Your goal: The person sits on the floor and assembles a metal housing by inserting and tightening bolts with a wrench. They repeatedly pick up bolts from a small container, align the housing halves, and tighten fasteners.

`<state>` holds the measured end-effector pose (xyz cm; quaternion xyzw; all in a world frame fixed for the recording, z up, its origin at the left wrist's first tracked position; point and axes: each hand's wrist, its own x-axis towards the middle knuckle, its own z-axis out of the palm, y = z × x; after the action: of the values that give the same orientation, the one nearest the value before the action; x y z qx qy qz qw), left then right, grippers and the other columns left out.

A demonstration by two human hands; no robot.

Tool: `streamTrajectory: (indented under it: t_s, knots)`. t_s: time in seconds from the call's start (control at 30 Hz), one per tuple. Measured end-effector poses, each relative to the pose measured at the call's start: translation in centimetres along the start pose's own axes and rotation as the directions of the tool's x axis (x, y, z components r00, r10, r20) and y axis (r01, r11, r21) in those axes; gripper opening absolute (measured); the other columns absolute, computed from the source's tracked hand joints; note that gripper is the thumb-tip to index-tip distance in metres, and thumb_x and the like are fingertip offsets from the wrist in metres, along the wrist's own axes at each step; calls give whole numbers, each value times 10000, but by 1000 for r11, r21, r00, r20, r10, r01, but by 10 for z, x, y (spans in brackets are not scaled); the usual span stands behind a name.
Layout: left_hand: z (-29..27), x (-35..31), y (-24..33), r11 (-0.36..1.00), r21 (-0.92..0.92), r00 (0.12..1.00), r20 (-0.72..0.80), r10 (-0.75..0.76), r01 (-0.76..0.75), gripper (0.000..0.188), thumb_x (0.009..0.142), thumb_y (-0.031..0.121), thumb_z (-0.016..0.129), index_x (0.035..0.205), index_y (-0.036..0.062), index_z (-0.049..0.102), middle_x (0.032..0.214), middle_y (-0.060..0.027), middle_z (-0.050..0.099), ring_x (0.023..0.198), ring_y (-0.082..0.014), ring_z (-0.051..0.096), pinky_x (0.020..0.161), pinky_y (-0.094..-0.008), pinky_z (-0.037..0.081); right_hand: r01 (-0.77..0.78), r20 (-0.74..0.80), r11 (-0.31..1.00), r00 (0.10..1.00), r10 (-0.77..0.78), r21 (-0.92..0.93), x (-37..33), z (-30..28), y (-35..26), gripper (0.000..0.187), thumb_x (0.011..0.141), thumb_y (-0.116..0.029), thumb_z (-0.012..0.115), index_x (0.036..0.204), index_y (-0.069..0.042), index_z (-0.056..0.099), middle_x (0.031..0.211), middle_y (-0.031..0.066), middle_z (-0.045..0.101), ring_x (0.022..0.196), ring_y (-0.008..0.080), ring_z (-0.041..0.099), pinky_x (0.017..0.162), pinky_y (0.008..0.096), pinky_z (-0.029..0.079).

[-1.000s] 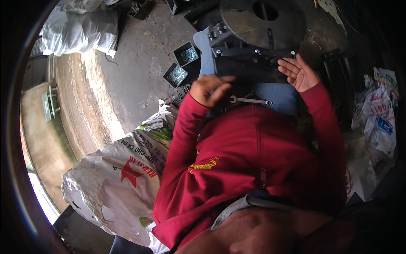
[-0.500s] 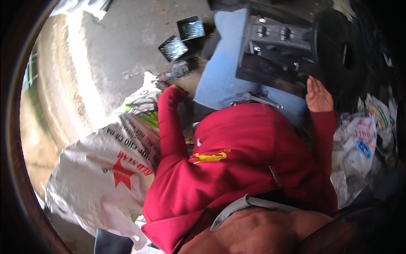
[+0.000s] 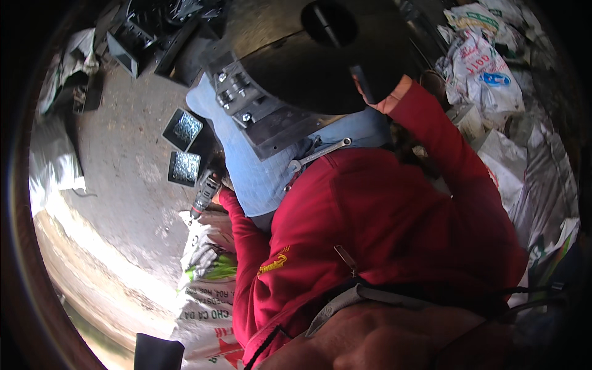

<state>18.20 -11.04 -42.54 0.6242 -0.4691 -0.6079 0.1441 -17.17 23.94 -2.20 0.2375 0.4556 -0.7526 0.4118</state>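
Head view: biggest thing is the red jacket (image 3: 382, 209), torso leaning back, arms spread to either side. Right elbow out wide, forearm angled up and inward; left forearm lower, running outward past the thigh.

Next, the black metal assembly (image 3: 290, 128), spanning the knees, left of the right hand (image 3: 390, 100) and ahead of the left hand (image 3: 217, 196). Its round disc (image 3: 308, 71) has a big hole and a slot. Right hand is at the disc's near-right rim, fingers partly behind it and showing at the slot. Touching; can't tell if it's clamped.

Jeans (image 3: 246, 169) sit under the assembly, between the hands. White printed sack (image 3: 206, 308) is below the left hand, beside that forearm. White bags (image 3: 487, 68) lie to the right of the right hand, near it.

Two black bins (image 3: 184, 168) of small shiny hardware stand on the floor just beyond the left hand.

Cordless drill (image 3: 206, 194) is right at the left hand, which is mostly hidden by it and the cuff; can't tell whether fingers are closed on it.

Wrench (image 3: 320, 154) lies on the lap between the hands. Smallest: bolts (image 3: 246, 117) on the assembly, left of the right hand.
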Motion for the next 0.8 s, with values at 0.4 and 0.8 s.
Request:
streamTrajectory:
  t_s: [0.4,0.8]
  knots:
    - [-18,-13,49,995,-81,990,-124,-72,62,569,769,244,813,1202,-59,601,1187,-204,627,957,-266,617,838,-397,494,-40,119,999,992,42,-13,-7,25,-5,652,954,-389,600,1339,86,374,1302,239,552,1226,297,572,775,273,594]
    - [-52,-169,252,691,-153,694,46,719,-706,370,917,289,597,1104,-30,597,798,-153,643,591,-232,590,583,-352,496,-74,296,996,954,56,50,8,9,-3,552,967,-383,580,1244,86,495,1299,228,565,1188,288,600,790,249,586]
